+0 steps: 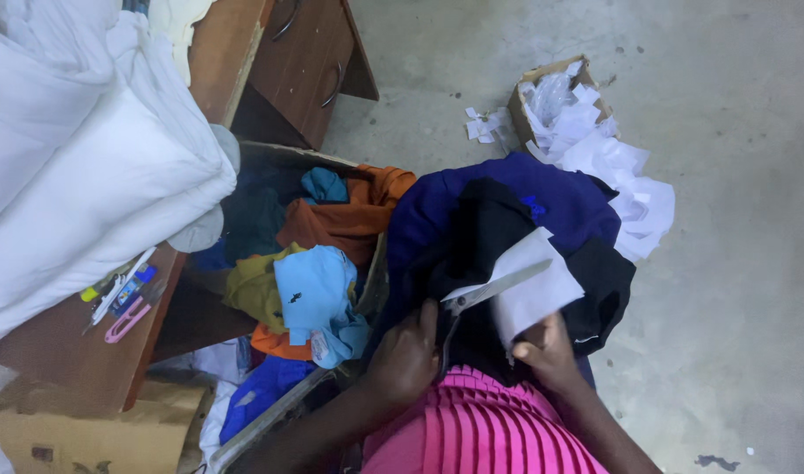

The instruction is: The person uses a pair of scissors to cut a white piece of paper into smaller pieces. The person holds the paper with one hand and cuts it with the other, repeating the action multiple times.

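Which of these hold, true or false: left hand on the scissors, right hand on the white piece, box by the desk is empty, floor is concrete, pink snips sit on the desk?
1. The left hand holds the scissors. True.
2. The right hand holds the white piece that the scissors' blades lie across. True.
3. The box by the desk is empty. False: it is full of garments in orange, light blue, olive and dark blue.
4. The floor is bare grey concrete. True.
5. The pink snips lie on the floor. False: they lie on the wooden desk, beside some pens.
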